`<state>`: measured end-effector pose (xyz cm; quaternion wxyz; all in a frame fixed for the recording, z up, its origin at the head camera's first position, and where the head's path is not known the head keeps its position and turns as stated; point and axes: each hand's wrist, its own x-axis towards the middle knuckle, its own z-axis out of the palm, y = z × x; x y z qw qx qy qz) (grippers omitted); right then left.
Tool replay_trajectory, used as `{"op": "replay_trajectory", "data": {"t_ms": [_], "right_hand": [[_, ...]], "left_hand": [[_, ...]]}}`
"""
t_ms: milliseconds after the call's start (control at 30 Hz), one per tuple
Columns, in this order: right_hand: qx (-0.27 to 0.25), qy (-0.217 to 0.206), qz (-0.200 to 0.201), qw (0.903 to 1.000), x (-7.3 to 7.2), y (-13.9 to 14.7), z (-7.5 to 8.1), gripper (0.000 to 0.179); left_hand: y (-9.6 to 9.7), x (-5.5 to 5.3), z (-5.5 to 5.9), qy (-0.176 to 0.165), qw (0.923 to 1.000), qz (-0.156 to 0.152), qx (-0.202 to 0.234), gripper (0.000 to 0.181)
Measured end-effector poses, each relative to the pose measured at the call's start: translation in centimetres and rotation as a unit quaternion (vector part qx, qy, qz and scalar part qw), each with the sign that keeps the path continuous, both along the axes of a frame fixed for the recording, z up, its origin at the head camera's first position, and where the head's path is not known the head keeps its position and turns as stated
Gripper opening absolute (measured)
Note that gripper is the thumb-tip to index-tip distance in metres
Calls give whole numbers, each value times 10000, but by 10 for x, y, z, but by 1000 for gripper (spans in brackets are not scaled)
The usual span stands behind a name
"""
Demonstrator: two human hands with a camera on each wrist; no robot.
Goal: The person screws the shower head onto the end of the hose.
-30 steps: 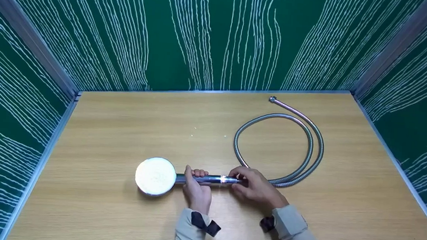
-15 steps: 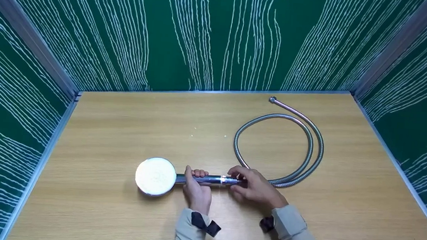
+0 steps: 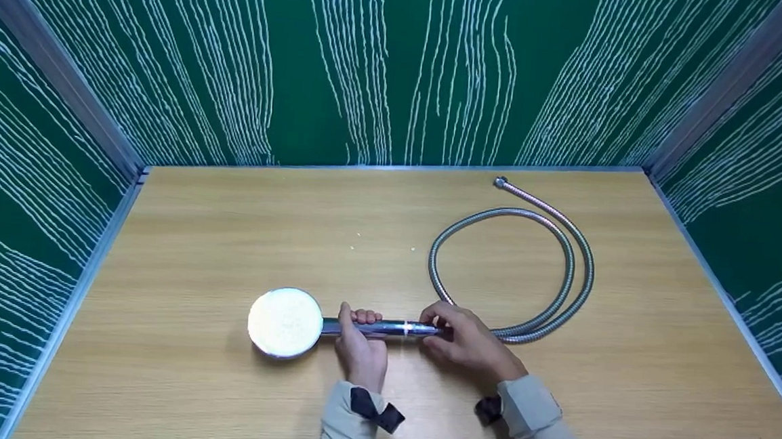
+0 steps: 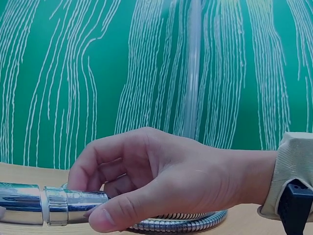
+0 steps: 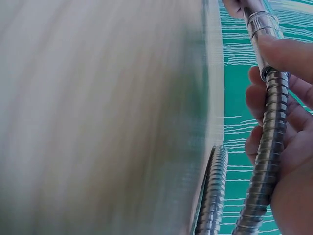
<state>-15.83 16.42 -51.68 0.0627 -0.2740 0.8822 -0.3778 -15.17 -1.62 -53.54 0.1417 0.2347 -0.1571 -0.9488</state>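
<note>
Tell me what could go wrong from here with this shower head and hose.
The hose lies looped on the table, so turning the connector with the right hand could twist it. The shiny handle could slip in the left hand. A pale band shows between handle and connector, which may not be fully seated.

Wooden table (image 3: 227, 236) bears hose (image 3: 590, 265), 3 specks (image 3: 413, 249).
</note>
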Motion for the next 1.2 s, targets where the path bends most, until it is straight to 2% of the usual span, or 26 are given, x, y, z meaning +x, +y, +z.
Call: {"op": "replay_trajectory", "data": {"t_ms": [400, 633, 733, 967, 1200], "right_hand": [[-69, 61, 167, 9998, -2, 0, -1, 18], [66, -187, 117, 9997, -2, 0, 1, 31], [13, -113, 135, 9998, -2, 0, 0, 35], [-141, 158, 114, 9997, -2, 0, -2, 30], [-121, -196, 31, 9997, -2, 1, 1, 25]], "left_hand": [[0, 0, 0, -16, 10000, 26, 48, 41], [0, -1, -1, -3, 10000, -8, -4, 41], [0, -1, -2, -23, 10000, -3, -30, 41], [0, 0, -2, -30, 10000, -12, -41, 41], [0, -2, -2, -42, 10000, -7, -28, 41]]}}
